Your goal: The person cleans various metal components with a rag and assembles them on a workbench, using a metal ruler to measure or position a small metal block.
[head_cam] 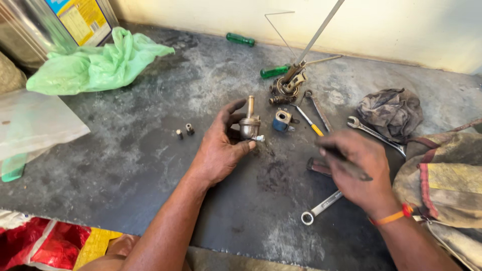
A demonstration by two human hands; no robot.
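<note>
**Brass fitting pinched upright, dark tool in your right hand**

Nearest you, along the counter's (150, 165) near edge, your two forearms reach in. Your left hand (221, 150) pinches a brass valve fitting (249, 123) between thumb and fingers, standing it upright near the middle of the counter; keep that grip low on the body so the stem stays vertical and the small white nozzle on its side stays clear. Your right hand (359, 173) is closed around a dark, blurred tool (346, 163) toward the right edge; bring it in slowly and square to the fitting.

Counted, largest first:
- one green plastic bag (95, 62) at the far left corner
- one crumpled rag (390, 113) at the right
- three spanners (374, 134)
- two green-handled screwdrivers (240, 39)
- one blue coil (282, 120) just beside the fitting
- two small sleeves (185, 131) left of it
</note>
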